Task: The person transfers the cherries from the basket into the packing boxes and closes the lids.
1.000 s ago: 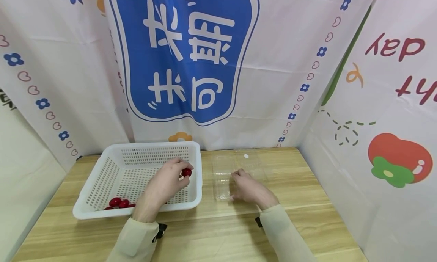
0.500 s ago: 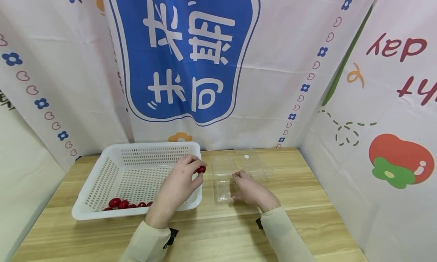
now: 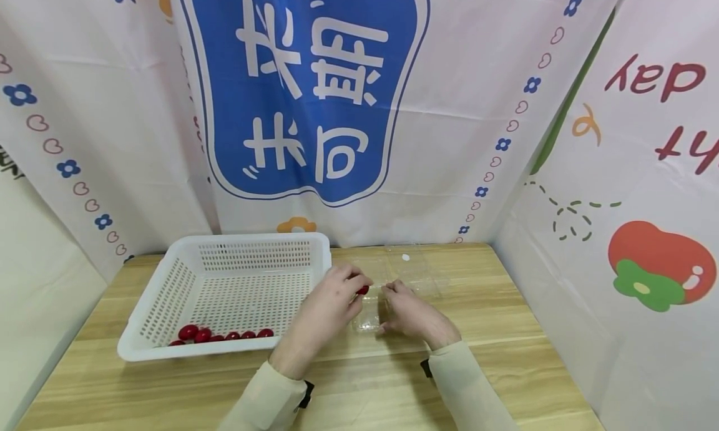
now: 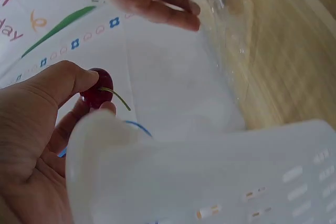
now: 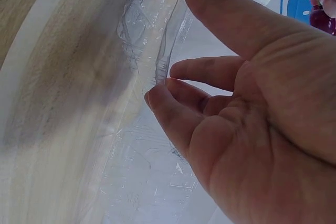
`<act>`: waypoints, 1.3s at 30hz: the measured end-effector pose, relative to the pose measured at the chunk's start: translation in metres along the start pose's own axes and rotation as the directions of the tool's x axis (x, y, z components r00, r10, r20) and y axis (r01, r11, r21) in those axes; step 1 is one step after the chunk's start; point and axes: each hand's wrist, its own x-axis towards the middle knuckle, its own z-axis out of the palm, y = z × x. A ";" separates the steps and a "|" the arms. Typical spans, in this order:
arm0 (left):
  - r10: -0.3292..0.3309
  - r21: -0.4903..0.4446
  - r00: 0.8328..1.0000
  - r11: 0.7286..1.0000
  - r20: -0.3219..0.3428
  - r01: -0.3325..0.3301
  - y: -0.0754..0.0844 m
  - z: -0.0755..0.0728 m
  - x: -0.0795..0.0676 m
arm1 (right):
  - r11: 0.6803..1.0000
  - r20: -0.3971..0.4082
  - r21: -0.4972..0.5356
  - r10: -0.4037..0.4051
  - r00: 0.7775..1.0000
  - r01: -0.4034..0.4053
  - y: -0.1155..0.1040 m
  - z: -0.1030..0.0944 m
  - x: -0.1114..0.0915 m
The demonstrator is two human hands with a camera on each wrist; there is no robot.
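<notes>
My left hand [image 3: 330, 301] pinches a dark red cherry [image 3: 362, 290] over the clear plastic box, between thumb and fingers. In the left wrist view the cherry [image 4: 97, 88] shows a thin green stem. My right hand [image 3: 412, 312] holds the near right side of the clear plastic box [image 3: 367, 320]; in the right wrist view, fingertips [image 5: 157, 95] lie right at its thin wall. The box's clear lid [image 3: 414, 267], with a white round spot, lies folded back to the right. Part of the box is hidden by both hands.
A white perforated basket [image 3: 168, 352] stands on the wooden table [image 3: 359, 393], left of the box. Several red cherries [image 3: 188, 332] lie along its near side. A printed white curtain [image 3: 449, 138] hangs right behind the table, and another printed sheet borders the right.
My left hand has carried the cherry rightward, out from over the basket, across its rim and over the clear box. My right hand has stayed at the box.
</notes>
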 end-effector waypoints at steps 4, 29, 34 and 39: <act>0.024 0.022 0.999 0.999 0.045 -0.025 0.006 0.011 0.003 | 1.000 -0.008 0.002 -0.014 1.000 0.014 0.001 -0.001 -0.001; -0.015 0.253 0.975 0.967 0.220 -0.042 0.018 0.047 0.005 | 1.000 -0.007 0.013 -0.024 1.000 0.025 0.003 -0.001 0.001; -0.020 0.223 0.972 0.974 0.233 -0.033 0.017 0.045 0.005 | 1.000 -0.014 0.000 -0.027 1.000 0.027 0.002 -0.002 0.000; -0.046 0.152 0.965 0.988 0.256 0.006 0.015 0.037 0.005 | 1.000 -0.020 -0.012 -0.007 1.000 0.006 0.000 -0.001 -0.001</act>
